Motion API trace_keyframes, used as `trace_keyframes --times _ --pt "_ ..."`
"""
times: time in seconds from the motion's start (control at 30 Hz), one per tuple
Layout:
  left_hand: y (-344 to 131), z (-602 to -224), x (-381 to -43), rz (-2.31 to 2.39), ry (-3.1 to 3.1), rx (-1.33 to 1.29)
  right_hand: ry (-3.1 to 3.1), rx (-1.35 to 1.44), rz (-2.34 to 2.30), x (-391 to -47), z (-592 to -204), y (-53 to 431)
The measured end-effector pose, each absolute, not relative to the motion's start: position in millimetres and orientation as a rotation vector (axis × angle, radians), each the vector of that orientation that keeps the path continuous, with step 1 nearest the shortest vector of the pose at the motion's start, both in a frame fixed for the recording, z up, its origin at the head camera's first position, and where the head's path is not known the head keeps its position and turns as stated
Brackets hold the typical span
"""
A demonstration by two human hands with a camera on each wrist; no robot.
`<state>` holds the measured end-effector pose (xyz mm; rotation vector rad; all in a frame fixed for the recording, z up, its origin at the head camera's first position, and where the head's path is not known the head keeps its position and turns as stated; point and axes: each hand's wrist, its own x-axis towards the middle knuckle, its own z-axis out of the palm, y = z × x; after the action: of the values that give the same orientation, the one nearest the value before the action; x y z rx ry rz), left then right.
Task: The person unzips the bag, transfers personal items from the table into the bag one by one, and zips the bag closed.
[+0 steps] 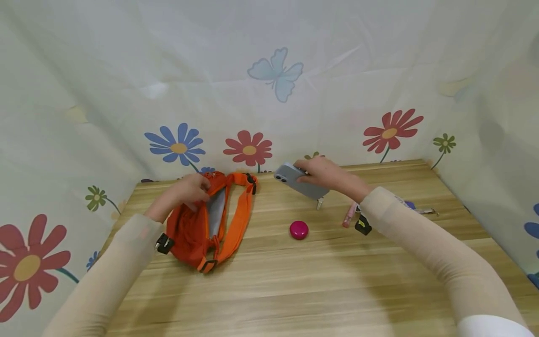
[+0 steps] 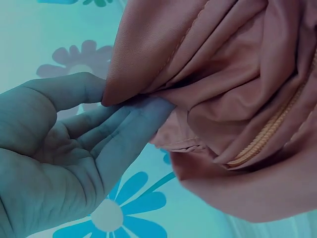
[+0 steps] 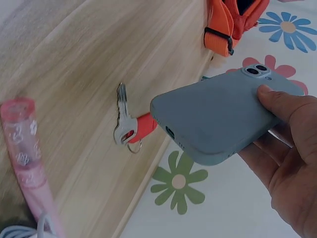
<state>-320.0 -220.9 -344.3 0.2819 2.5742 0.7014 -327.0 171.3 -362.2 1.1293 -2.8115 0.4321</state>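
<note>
- Two hands: the left hand (image 1: 189, 189) pinches the fabric of the bag between its fingers; the right hand (image 1: 322, 173) grips the phone, thumb on its back, other fingers beneath.
- One orange-red bag (image 1: 185, 236), toward the far left corner of the bench (image 1: 269, 290), its zipped mouth gaping on a grey lining, its strap lying on the side toward the middle.
- One grey-blue phone (image 1: 310, 188), raised over the bench by the far edge.
- One key (image 3: 122, 116) with one red tag (image 3: 144, 127), near the far edge; the phone covers the tag's end.
- One magenta round case (image 1: 299, 230), near the bench's middle.
- One pink tube (image 3: 29, 163), toward the right edge, beside a pale cable (image 3: 22, 231).
- The right sleeve (image 1: 425, 245) partly hides small things there.
</note>
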Motion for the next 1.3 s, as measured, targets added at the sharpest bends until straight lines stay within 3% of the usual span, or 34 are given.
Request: trace_keyframes --times 0.4,0.93,1.3 --pt "-226.1 -328.9 -318.2 0.683 2.651 0.300 -2.862 0.995 0.789 -322.8 -361.3 147.8" --pt "-230.2 -323.7 -324.1 0.664 2.705 0.332 -2.819 0.561 1.926 -315.5 -373.6 84.3" --pt "-221.8 -327.6 -316.7 0.689 2.701 0.348 -2.678 0.419 2.503 -305.3 -389.4 43.6"
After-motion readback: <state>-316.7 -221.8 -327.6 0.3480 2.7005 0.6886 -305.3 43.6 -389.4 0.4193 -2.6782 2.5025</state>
